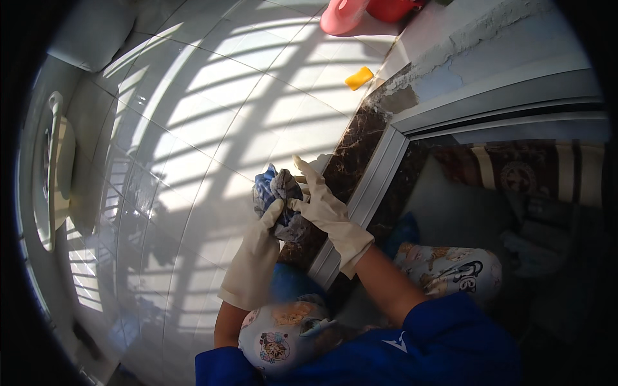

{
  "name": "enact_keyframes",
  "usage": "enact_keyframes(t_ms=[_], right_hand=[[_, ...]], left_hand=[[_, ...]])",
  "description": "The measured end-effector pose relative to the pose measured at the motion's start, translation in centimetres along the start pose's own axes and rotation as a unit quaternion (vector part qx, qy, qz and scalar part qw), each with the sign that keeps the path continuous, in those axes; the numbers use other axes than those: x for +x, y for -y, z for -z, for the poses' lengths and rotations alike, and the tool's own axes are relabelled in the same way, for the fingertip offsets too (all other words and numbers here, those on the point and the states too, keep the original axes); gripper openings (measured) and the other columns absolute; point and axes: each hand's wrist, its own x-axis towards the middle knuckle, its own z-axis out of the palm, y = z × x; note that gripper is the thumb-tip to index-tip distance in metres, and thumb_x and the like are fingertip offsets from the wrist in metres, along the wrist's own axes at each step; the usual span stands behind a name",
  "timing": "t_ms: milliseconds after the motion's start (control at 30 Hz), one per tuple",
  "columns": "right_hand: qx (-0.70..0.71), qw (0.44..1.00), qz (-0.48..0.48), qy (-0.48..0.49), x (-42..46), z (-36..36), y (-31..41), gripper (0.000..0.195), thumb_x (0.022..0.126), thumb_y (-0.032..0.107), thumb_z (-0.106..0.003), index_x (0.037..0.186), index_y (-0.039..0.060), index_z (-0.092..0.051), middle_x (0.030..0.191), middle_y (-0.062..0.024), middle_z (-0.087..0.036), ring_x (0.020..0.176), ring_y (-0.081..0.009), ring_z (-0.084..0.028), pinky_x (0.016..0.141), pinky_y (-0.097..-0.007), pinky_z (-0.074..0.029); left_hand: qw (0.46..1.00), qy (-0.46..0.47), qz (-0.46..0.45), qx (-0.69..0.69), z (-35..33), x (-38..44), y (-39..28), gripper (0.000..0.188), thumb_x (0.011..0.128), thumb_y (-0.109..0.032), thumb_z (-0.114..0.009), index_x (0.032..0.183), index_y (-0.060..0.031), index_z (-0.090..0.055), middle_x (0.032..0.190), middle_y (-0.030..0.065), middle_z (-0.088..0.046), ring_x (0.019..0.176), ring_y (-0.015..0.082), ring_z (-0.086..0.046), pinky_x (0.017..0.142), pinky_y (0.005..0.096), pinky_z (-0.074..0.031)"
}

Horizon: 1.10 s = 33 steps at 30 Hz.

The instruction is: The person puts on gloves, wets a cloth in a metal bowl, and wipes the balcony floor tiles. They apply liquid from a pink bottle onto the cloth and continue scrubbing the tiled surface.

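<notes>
Both my hands wear cream rubber gloves. A bunched blue and grey cloth (282, 193) is held up between them, above the tiled floor beside the doorway. My left hand (263, 243) grips the cloth from its lower left, the thumb pressed on its front; the other fingers are hidden behind it. At the cloth's right side is my right hand (323, 202), its thumb touching the cloth and its index finger stretched upward. Whether its other fingers pinch the cloth is hard to tell.
A yellow sponge-like block (358, 78) lies on the tiles near the wall. Pink footwear (342, 17) stands at the top. To the right run a dark marble sill (355, 140) and a metal door track (379, 181). A pale plastic basin (62, 169) is at far left.
</notes>
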Motion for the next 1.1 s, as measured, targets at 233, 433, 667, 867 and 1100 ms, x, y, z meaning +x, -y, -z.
enact_keyframes(t_ms=[233, 433, 667, 867, 1100], right_hand=[[0.005, 0.998, -0.061, 0.031, -1.2, 4.5, 0.9, 0.090, 0.103, 0.006, -0.076, 0.179, 0.0222, -0.031, 0.161, -0.0184, -0.060, 0.139, -0.0334, -0.065, 0.120, -0.0408, -0.053], [0.097, 0.963, -0.223, -0.119, 0.0, 7.8, -2.2, 0.074, 0.096, 0.018, -0.088, 0.163, 0.0160, -0.057, 0.144, -0.0109, -0.070, 0.130, -0.0216, -0.065, 0.112, -0.0369, -0.054], [-0.292, 0.942, -0.004, -0.163, 10.3, 18.7, -5.8, 0.060, 0.094, 0.013, -0.083, 0.151, 0.0113, -0.063, 0.144, -0.0247, -0.066, 0.133, -0.0419, -0.066, 0.113, -0.0453, -0.056], [-0.467, 0.874, 0.031, -0.130, 5.3, 8.5, -7.1, 0.048, 0.086, 0.006, -0.078, 0.133, 0.0125, -0.073, 0.125, -0.0171, -0.067, 0.106, -0.0425, -0.072, 0.090, -0.0548, -0.062], [-0.257, 0.953, -0.048, 0.154, -5.3, 1.2, -4.6, 0.064, 0.091, 0.001, -0.075, 0.152, 0.0179, -0.068, 0.149, -0.0152, -0.065, 0.133, -0.0396, -0.068, 0.111, -0.0477, -0.059]], left_hand=[[0.987, 0.085, -0.020, 0.132, -0.1, 5.5, 5.1, 0.065, 0.113, -0.048, -0.065, 0.159, -0.0024, -0.056, 0.151, 0.0138, -0.068, 0.139, 0.0245, -0.067, 0.116, 0.0370, -0.054], [0.983, 0.154, 0.031, 0.092, -0.3, 6.6, 6.0, 0.088, 0.111, -0.064, -0.060, 0.170, -0.0015, -0.041, 0.163, 0.0166, -0.056, 0.147, 0.0255, -0.060, 0.122, 0.0385, -0.050], [0.992, -0.007, 0.035, 0.120, 1.5, 2.8, 0.5, 0.096, 0.108, -0.073, -0.061, 0.169, -0.0012, -0.043, 0.159, 0.0167, -0.061, 0.141, 0.0292, -0.063, 0.122, 0.0418, -0.052], [0.990, -0.137, -0.017, 0.022, 7.8, -0.2, 0.2, 0.086, 0.112, -0.068, -0.058, 0.167, -0.0044, -0.045, 0.159, 0.0159, -0.061, 0.144, 0.0312, -0.062, 0.120, 0.0429, -0.054], [0.996, -0.072, -0.038, 0.023, 7.0, 0.8, -0.8, 0.080, 0.115, -0.064, -0.053, 0.167, -0.0026, -0.045, 0.158, 0.0180, -0.061, 0.145, 0.0312, -0.061, 0.123, 0.0436, -0.053]])
